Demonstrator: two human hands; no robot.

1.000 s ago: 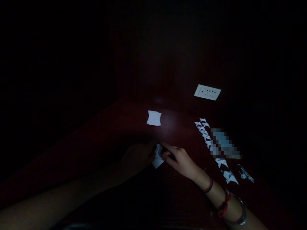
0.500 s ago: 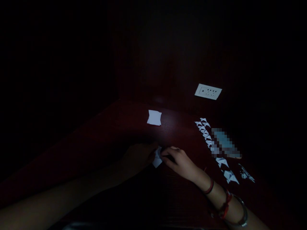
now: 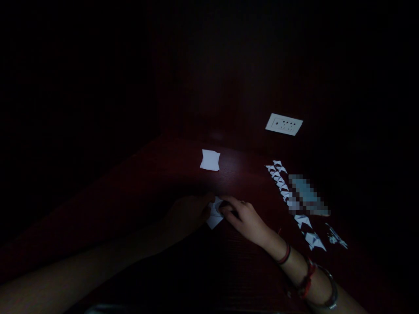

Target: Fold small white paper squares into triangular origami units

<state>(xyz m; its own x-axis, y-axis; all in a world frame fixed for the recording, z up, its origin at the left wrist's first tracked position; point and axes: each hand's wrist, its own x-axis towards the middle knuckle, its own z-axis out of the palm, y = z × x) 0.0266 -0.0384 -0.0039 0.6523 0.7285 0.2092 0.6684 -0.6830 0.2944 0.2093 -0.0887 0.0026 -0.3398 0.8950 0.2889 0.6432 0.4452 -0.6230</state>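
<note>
Low in the middle of the head view, a small white sheet of paper (image 3: 214, 220) lies on the dark red table, with faint crease lines on it. My left hand (image 3: 193, 209), deep in shadow, closes on the sheet's left edge. From the other side my right hand (image 3: 244, 218) pinches the paper's upper right part, its fingers curled over it. The fingertips cover part of the sheet, so its full shape is hidden. Beyond both hands sits a stack of white paper squares (image 3: 210, 160).
Folded white paper pieces (image 3: 279, 181) run in a slanting row on the right, with larger ones (image 3: 314, 241) nearer me. Beside them lie a blurred-out bluish object (image 3: 307, 194) and a small pale cluster (image 3: 336, 237). A white socket plate (image 3: 284, 124) is on the back wall.
My right fingers have shifted slightly on the paper, the index finger now reaching farther over its upper edge. More of the sheet's lower right shows. My left hand has hardly moved.
</note>
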